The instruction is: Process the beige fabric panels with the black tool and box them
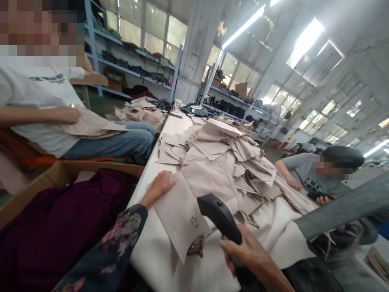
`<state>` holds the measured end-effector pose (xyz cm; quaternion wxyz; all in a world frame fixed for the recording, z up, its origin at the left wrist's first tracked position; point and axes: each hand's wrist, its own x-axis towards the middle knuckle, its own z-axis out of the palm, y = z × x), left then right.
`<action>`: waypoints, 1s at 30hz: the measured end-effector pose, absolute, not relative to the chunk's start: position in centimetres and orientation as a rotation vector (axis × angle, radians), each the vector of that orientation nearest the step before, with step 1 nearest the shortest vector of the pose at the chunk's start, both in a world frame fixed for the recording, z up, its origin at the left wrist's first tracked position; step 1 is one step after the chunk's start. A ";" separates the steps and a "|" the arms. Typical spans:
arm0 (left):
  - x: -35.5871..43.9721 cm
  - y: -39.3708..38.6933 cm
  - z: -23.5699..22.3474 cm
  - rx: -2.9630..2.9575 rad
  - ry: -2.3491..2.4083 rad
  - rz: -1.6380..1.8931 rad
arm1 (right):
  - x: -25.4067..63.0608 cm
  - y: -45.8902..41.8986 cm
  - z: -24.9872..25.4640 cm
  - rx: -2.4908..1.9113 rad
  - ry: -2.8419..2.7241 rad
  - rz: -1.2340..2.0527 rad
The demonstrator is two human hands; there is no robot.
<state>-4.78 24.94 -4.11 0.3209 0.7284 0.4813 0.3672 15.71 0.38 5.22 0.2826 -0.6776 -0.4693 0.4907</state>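
Note:
My left hand (pixel 162 184), its fingers curled, grips the upper left edge of a beige fabric piece (pixel 179 207) on the table's near side. This piece bears a small metal fitting (pixel 193 221), and a brass-coloured metal clasp (pixel 197 246) shows at its lower corner. My right hand (pixel 247 251) is wrapped around the handle of a black gun-shaped handheld tool (pixel 220 215). The tool's curved head is over the right side of the piece; whether it touches the fabric I cannot tell. Beyond both hands rises a heap of similar beige pieces (pixel 209 170).
A cardboard box (pixel 22 194) with dark purple cloth (pixel 67 227) stands left of the white table (pixel 167 127). A seated person (pixel 39 105) at left holds beige fabric; another person (pixel 306 166) is at right, beside a slanted grey metal beam (pixel 340 207). Loaded shelves (pixel 136 69) line the back.

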 end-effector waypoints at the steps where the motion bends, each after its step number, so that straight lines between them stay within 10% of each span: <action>1: -5.1 25.5 -3.9 1.886 1.259 0.935 | 15.4 0.9 5.3 -1.818 -1.252 1.320; 30: -7.2 13.7 -1.3 0.860 0.829 0.953 | 12.6 0.3 7.4 -1.618 -1.380 1.306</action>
